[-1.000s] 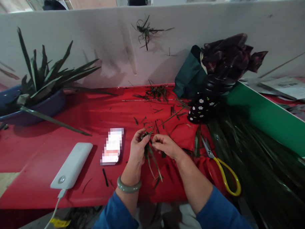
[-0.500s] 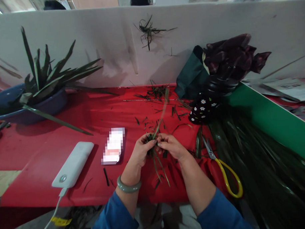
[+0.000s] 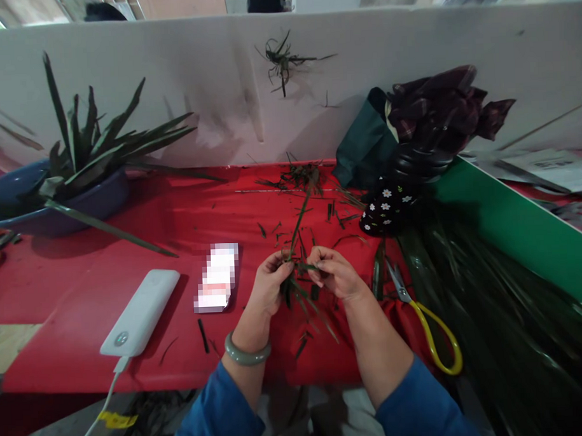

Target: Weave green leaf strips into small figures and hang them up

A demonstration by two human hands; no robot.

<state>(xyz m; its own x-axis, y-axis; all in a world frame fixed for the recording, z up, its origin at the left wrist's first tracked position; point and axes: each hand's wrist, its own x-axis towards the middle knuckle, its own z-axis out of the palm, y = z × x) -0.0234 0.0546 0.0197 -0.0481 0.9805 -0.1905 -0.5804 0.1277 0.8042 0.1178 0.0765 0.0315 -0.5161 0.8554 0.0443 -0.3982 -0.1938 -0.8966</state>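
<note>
Over the red tabletop (image 3: 157, 369) my left hand (image 3: 273, 279) is closed around a small bundle of green leaf strips (image 3: 288, 288). Long strip ends stick out of it, one pointing away from me and others hanging toward me. My right hand (image 3: 335, 272) pinches one short leaf strip (image 3: 306, 266) that runs across from the bundle. How the strips are joined is hidden by my fingers. Yellow-handled scissors (image 3: 431, 334) lie to the right of my right forearm, blades pointing away. A phone (image 3: 217, 278) with a blurred screen lies left of my left hand.
A white power bank (image 3: 140, 312) with a cable sits at left. Behind it, a blue basin (image 3: 94, 202) holds long leaves. Leaf scraps (image 3: 299, 175) are scattered at the back, near a dark green bag (image 3: 365, 142). Dark long leaves (image 3: 495, 312) cover the right side.
My right hand has moved slightly right, away from my left, drawing a strip out between them. The long upright strip and the lower strip ends have shifted.
</note>
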